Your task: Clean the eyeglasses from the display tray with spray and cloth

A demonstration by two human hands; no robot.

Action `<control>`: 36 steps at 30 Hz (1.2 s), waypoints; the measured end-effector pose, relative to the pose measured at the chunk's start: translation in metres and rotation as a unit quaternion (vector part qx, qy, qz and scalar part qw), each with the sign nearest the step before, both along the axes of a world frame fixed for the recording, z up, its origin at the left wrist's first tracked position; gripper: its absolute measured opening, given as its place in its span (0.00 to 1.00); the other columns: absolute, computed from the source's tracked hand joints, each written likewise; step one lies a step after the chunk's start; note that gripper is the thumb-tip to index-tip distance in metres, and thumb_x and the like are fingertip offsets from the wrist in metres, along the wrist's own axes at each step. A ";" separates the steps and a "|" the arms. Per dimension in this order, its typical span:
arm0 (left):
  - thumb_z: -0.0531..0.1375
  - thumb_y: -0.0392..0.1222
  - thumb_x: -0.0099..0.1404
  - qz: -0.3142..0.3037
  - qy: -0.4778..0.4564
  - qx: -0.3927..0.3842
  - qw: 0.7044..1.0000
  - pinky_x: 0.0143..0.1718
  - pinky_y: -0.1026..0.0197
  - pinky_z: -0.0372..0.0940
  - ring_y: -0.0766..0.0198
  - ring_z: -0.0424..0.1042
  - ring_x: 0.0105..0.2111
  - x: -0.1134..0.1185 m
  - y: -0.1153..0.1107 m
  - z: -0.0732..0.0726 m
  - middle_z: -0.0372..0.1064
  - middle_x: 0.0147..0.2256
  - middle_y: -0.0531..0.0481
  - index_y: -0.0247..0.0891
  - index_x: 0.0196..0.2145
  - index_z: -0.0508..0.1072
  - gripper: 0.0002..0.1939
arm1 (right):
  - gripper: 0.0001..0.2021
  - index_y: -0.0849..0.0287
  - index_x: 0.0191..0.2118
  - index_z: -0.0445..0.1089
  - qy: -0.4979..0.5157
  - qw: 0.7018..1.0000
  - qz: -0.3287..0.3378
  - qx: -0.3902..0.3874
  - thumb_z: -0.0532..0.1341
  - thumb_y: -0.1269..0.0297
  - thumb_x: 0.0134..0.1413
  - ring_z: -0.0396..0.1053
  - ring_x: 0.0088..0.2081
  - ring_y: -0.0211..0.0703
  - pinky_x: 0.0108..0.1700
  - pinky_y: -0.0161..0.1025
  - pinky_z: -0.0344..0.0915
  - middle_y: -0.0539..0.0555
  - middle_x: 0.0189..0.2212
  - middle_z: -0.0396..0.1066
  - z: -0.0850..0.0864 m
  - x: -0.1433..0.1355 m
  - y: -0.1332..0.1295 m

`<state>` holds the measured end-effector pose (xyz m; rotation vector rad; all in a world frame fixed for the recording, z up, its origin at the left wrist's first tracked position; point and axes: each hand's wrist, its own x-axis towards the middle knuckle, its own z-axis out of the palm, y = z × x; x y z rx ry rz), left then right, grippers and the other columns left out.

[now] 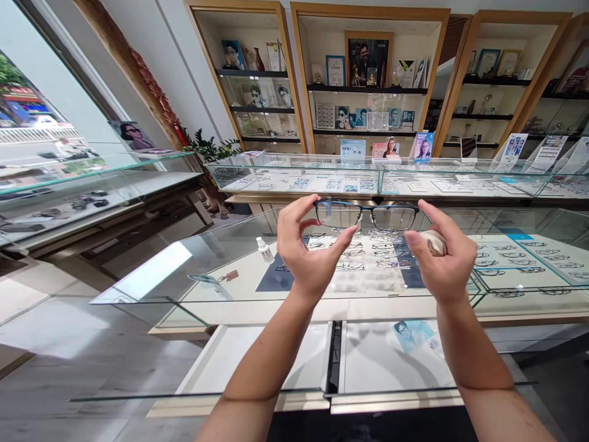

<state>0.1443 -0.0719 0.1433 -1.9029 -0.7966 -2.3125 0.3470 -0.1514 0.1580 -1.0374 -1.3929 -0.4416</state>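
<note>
A pair of dark-framed eyeglasses (393, 217) with clear lenses is held up level in front of me, above the glass counter. My left hand (309, 255) grips its left end, index finger at the frame's corner and thumb below the left lens. At the other end, the fingertips of my right hand (445, 261) hold the frame's right corner. A crumpled pale cloth (435, 242) is tucked in the right palm. Under the counter's glass top, several rows of eyeglasses (352, 265) lie between my hands.
On the counter top (239, 270) stand a white spray bottle (264, 250) and, further left, a small brown tag (229, 276). Two drawers (271, 350) sit pulled out below. More glass showcases (299, 175) and wooden shelves (368, 89) line the back; another showcase (92, 196) is at left.
</note>
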 end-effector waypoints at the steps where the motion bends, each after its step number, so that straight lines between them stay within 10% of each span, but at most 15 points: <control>1: 0.74 0.60 0.61 0.017 0.000 0.017 1.000 0.41 0.55 0.76 0.51 0.76 0.54 -0.001 0.000 -0.001 0.72 0.53 0.42 0.43 0.58 0.72 0.34 | 0.22 0.58 0.56 0.81 0.024 0.999 0.024 -0.017 0.66 0.48 0.67 0.56 0.21 0.36 0.25 0.38 0.60 0.46 0.22 0.66 0.000 0.001 0.001; 15: 0.75 0.51 0.63 0.031 0.029 0.146 0.988 0.40 0.54 0.79 0.51 0.76 0.54 0.000 0.006 -0.004 0.72 0.55 0.42 0.43 0.64 0.70 0.36 | 0.17 0.56 0.47 0.83 0.170 0.975 0.127 -0.068 0.67 0.48 0.65 0.77 0.36 0.45 0.37 0.42 0.74 0.55 0.36 0.80 0.004 0.003 0.004; 28: 0.74 0.60 0.62 0.015 0.033 0.063 0.997 0.43 0.53 0.78 0.51 0.77 0.53 0.000 0.004 -0.001 0.73 0.52 0.42 0.42 0.58 0.71 0.34 | 0.17 0.54 0.41 0.81 0.306 0.898 0.270 -0.165 0.73 0.45 0.57 0.48 0.18 0.31 0.18 0.34 0.45 0.43 0.19 0.57 0.010 0.001 0.002; 36: 0.75 0.59 0.61 -0.013 0.023 0.045 0.999 0.49 0.50 0.78 0.52 0.78 0.52 0.000 0.003 -0.001 0.74 0.51 0.43 0.41 0.57 0.73 0.33 | 0.20 0.54 0.34 0.79 0.344 0.844 0.361 -0.197 0.77 0.43 0.48 0.47 0.18 0.31 0.20 0.34 0.46 0.41 0.15 0.55 0.016 0.001 0.003</control>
